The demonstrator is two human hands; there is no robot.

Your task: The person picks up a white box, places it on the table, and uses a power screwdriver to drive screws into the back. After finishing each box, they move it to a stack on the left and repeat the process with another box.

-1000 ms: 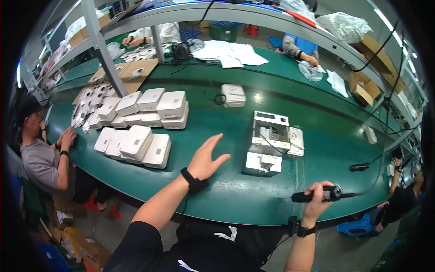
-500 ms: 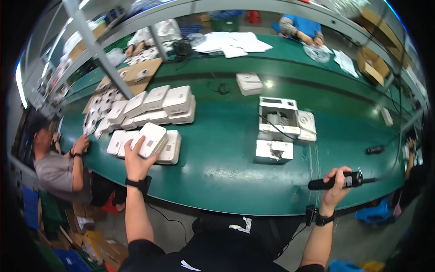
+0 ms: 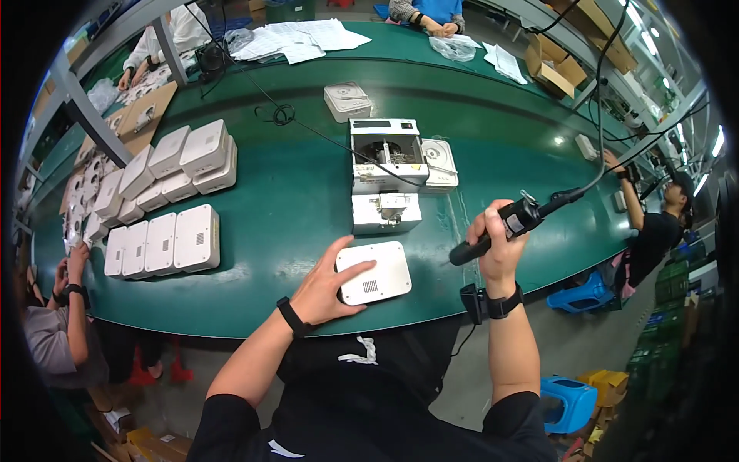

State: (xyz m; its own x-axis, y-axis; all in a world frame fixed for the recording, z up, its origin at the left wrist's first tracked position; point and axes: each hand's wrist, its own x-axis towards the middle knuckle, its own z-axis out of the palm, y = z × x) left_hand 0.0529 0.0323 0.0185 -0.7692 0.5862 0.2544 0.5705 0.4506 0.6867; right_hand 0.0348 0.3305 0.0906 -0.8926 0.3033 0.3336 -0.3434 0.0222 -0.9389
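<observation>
Near the front edge of the green bench [image 3: 308,192], the white rectangular housing [image 3: 374,272] lies flat, vent grille up. The left hand [image 3: 327,289] rests spread on its left half, fingers flat, steadying rather than pinching. The right hand [image 3: 496,245] is closed around a black corded electric screwdriver [image 3: 512,223], held above the bench to the right of the housing. Judged from its look, the housing is light, rigid, smooth plastic, likely to slide; grip it by the long edges.
</observation>
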